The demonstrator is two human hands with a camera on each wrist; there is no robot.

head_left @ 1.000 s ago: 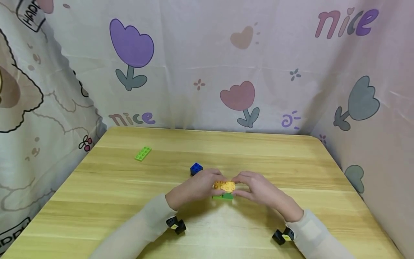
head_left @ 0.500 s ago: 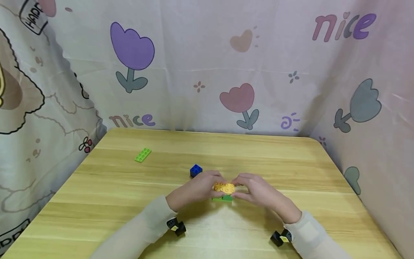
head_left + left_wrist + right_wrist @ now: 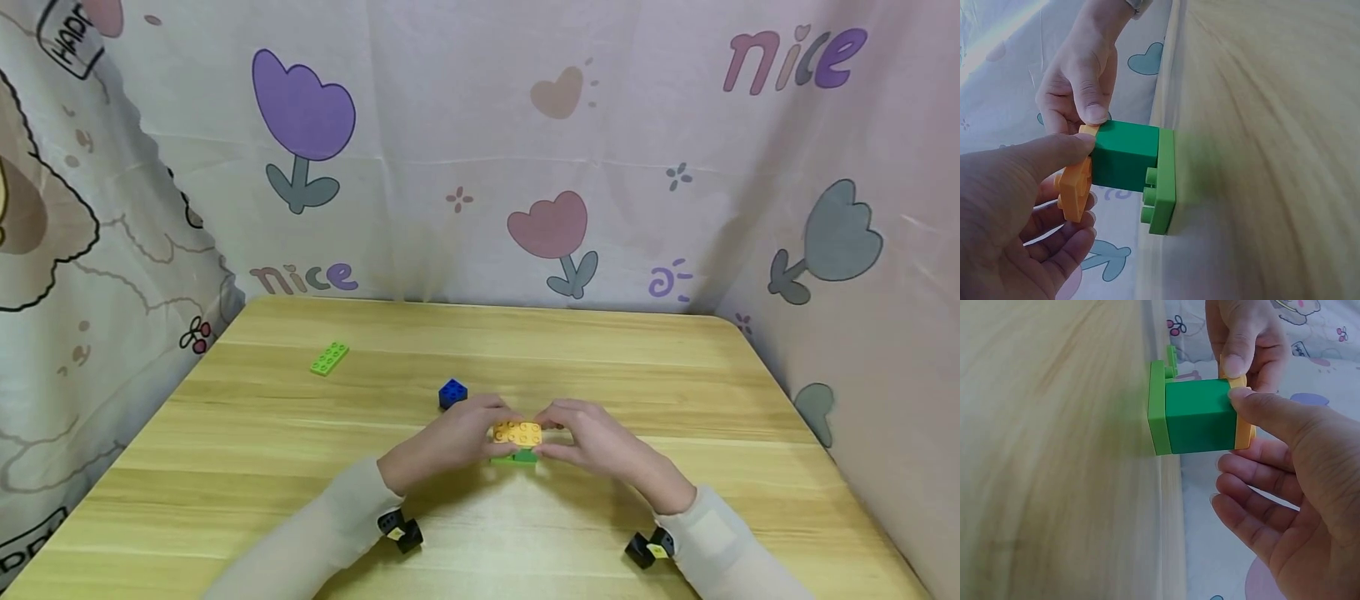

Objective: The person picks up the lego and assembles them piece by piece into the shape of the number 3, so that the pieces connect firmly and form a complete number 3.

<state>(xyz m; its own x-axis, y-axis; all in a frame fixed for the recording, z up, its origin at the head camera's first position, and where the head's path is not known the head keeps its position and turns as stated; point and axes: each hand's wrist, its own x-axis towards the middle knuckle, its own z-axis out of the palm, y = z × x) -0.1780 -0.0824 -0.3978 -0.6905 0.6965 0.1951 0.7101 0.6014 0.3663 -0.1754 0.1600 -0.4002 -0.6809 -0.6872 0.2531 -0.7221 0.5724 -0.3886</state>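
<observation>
In the head view, my left hand [image 3: 459, 439] and right hand [image 3: 592, 435] face each other over a small stack of toy building bricks. A flat orange brick [image 3: 517, 433] with studs forms the top, pinched at its left end by my left thumb and fingers and at its right end by my right ones. Beneath it stands a dark green block [image 3: 1125, 153], on a flat light green brick [image 3: 1165, 187] lying on the table. Bare studs of that base show on the left side, where the orange brick overhangs the block. In the right wrist view, my right thumb lies along the orange brick's edge [image 3: 1245, 434].
A blue brick [image 3: 453, 394] stands just behind my left hand. Farther back on the left lies a flat lime-green brick [image 3: 330, 358]. The wooden table [image 3: 637, 367] is bordered by printed cloth [image 3: 420, 108] at the back and both sides.
Both hands keep their pinch on the orange brick with very little movement. The whole head view shifts slightly. The blue and lime-green bricks stay where they were on the table.
</observation>
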